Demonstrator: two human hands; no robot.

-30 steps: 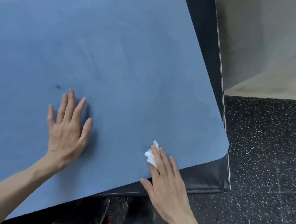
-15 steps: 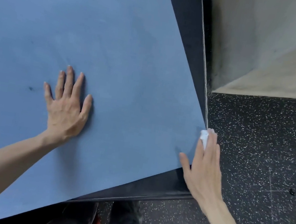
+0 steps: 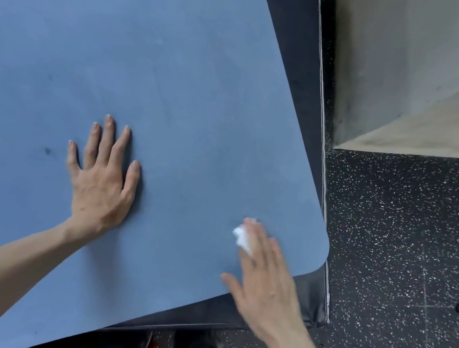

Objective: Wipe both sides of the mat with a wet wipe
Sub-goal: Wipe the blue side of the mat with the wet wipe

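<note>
Left hand [image 3: 100,183] flat on mat [image 3: 175,90], fingers straight; right hand [image 3: 265,279] fingers press wet wipe [image 3: 241,236] near mat corner.

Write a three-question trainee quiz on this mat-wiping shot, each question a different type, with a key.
1. True or false: the left hand lies flat, fingers spread, on the blue mat.
2. The white wet wipe sits under which hand's fingertips? A) the left hand B) the right hand C) neither hand
3. Fill in: the wipe is near the mat's rounded near-right ____.

Key: 1 true. 2 B. 3 corner.
</note>
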